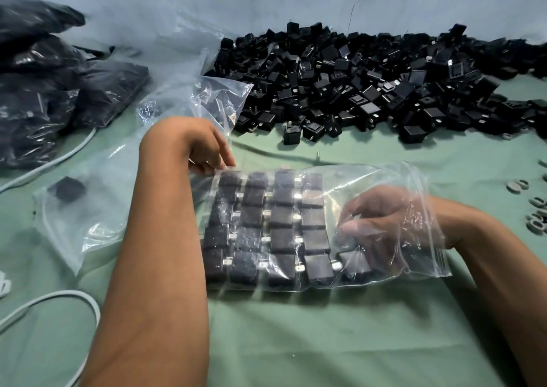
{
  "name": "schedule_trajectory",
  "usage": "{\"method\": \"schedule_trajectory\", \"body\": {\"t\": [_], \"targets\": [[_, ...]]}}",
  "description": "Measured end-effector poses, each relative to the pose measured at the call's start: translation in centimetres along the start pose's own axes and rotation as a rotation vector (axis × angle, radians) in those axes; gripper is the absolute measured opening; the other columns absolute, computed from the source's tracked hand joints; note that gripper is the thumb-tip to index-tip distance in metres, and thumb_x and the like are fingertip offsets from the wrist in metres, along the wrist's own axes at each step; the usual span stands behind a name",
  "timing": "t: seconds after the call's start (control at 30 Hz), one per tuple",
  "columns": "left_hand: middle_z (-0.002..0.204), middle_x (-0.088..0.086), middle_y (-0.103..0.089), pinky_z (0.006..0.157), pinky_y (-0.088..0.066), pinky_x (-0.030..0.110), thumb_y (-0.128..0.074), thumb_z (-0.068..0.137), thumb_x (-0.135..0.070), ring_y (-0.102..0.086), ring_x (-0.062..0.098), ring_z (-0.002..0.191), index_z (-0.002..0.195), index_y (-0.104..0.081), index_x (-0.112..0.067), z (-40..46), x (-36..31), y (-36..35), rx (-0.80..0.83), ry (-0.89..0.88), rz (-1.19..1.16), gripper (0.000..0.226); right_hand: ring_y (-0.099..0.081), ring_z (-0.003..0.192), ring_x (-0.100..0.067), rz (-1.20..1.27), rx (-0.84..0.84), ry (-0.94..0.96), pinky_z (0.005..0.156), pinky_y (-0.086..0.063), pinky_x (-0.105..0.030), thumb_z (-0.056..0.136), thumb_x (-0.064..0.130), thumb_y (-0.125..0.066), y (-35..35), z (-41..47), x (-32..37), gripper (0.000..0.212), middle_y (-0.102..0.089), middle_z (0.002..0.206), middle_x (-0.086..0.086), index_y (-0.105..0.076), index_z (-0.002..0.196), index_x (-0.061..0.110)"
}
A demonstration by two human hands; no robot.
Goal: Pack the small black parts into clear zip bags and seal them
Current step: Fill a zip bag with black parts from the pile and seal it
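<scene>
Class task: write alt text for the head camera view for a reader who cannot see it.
A right hand inside a clear zip bag sets a black part beside neat rows, while the left hand pinches the bag's far corner. A pile of loose black parts lies behind.

Two hands (207, 149); three clear bags (325, 226); one loose heap (370, 81).

Soft, even light is falling from above, casting faint shadows beneath the forearms on the table (325, 342). Glare is streaking across the clear zip bag (370, 179), and the frame's corners are bending and blurring, especially the dark packed bags (38, 90) at left.
</scene>
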State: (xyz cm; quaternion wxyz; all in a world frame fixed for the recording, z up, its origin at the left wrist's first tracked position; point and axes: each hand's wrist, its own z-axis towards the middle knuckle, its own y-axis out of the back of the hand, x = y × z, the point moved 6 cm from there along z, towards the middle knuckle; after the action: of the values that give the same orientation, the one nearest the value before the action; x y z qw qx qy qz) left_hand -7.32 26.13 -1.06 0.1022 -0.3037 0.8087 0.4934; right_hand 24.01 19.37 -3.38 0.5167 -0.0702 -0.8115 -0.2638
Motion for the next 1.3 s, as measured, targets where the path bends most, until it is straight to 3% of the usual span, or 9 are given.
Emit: {"method": "schedule_trajectory", "body": {"t": [0.23, 0.37, 0.43, 0.53, 0.6, 0.8, 0.93, 1.07, 1.3], "targets": [[0.066, 0.007, -0.073, 0.066, -0.052, 0.030, -0.069, 0.092, 0.006, -0.061, 0.021, 0.074, 0.066, -0.080, -0.013, -0.4, 1.4, 0.1, -0.032, 0.081, -0.106, 0.034, -0.074, 0.066, -0.038, 0.055, -0.039, 0.028, 0.054, -0.060, -0.039, 0.100, 0.041, -0.065, 0.0, -0.1, 0.3, 0.028, -0.075, 0.082, -0.019, -0.076, 0.099, 0.015], [0.084, 0.013, -0.065, 0.063, -0.047, 0.029, -0.059, 0.099, 0.005, -0.055, 0.022, 0.073, 0.078, -0.074, -0.013, -0.8, 2.4, 0.5, -0.055, 0.130, -0.141, 0.032, -0.075, 0.069, -0.026, 0.071, -0.076, 0.064, 0.058, -0.058, -0.027, 0.095, 0.044, -0.071, 0.0, -0.3, 0.7, 0.038, -0.077, 0.083, -0.015, -0.075, 0.098, 0.006], [0.085, 0.014, -0.061, 0.067, -0.047, 0.032, -0.054, 0.102, 0.004, -0.053, 0.024, 0.075, 0.087, -0.075, -0.013, -0.9, 2.8, 0.6, -0.064, 0.155, -0.165, 0.030, -0.074, 0.071, -0.027, 0.023, -0.123, 0.053, 0.062, -0.059, -0.033, 0.089, 0.046, -0.076, 0.2, -0.3, 0.8, 0.038, -0.076, 0.083, -0.013, -0.076, 0.094, 0.009], [0.101, 0.021, -0.058, 0.084, -0.050, 0.043, -0.049, 0.103, 0.008, -0.052, 0.032, 0.087, 0.102, -0.074, -0.010, -1.1, 3.4, 0.5, -0.064, 0.177, -0.198, 0.030, -0.075, 0.082, -0.027, -0.030, -0.148, 0.080, 0.071, -0.062, -0.039, 0.089, 0.025, -0.079, 0.2, -0.2, 1.1, 0.019, -0.077, 0.088, -0.009, -0.078, 0.104, 0.015], [0.108, 0.022, -0.056, 0.075, -0.048, 0.037, -0.047, 0.102, 0.010, -0.052, 0.031, 0.083, 0.101, -0.073, -0.011, -1.1, 3.6, 0.6, -0.060, 0.176, -0.199, 0.034, -0.076, 0.092, -0.027, -0.056, -0.152, 0.087, 0.078, -0.063, -0.041, 0.089, 0.018, -0.079, 0.0, -0.1, 1.4, 0.021, -0.079, 0.094, -0.005, -0.079, 0.109, 0.018], [0.098, 0.014, -0.055, 0.054, -0.044, 0.028, -0.049, 0.096, 0.017, -0.046, 0.024, 0.070, 0.083, -0.071, -0.016, -1.4, 4.1, 1.1, -0.066, 0.199, -0.196, 0.042, -0.075, 0.080, -0.016, -0.061, -0.107, 0.072, 0.066, -0.057, -0.023, 0.086, 0.017, -0.081, -0.5, 0.4, 1.6, 0.015, -0.079, 0.091, -0.004, -0.083, 0.098, 0.024], [0.099, 0.013, -0.060, 0.062, -0.043, 0.031, -0.048, 0.093, 0.020, -0.047, 0.023, 0.070, 0.084, -0.072, -0.016, -1.5, 4.0, 1.1, -0.066, 0.206, -0.159, 0.044, -0.075, 0.079, -0.020, -0.049, -0.112, 0.078, 0.066, -0.057, -0.024, 0.087, 0.016, -0.081, -0.6, 0.5, 1.3, 0.014, -0.079, 0.091, -0.007, -0.083, 0.097, 0.026], [0.095, 0.013, -0.060, 0.072, -0.046, 0.037, -0.048, 0.092, 0.020, -0.049, 0.024, 0.069, 0.092, -0.075, -0.014, -1.5, 4.1, 1.3, -0.097, 0.211, -0.158, 0.044, -0.075, 0.082, -0.026, -0.070, -0.093, 0.105, 0.070, -0.059, -0.031, 0.085, 0.034, -0.080, -0.7, 0.7, 1.4, 0.019, -0.079, 0.092, -0.007, -0.082, 0.100, 0.021], [0.101, 0.015, -0.058, 0.062, -0.043, 0.029, -0.048, 0.094, 0.017, -0.049, 0.024, 0.075, 0.083, -0.072, -0.013, -1.4, 4.2, 1.4, -0.123, 0.175, -0.129, 0.040, -0.068, 0.072, -0.014, -0.061, -0.047, 0.120, 0.065, -0.052, -0.027, 0.087, 0.025, -0.080, -0.9, 0.8, 1.7, 0.008, -0.074, 0.080, -0.002, -0.079, 0.090, 0.017]]}}
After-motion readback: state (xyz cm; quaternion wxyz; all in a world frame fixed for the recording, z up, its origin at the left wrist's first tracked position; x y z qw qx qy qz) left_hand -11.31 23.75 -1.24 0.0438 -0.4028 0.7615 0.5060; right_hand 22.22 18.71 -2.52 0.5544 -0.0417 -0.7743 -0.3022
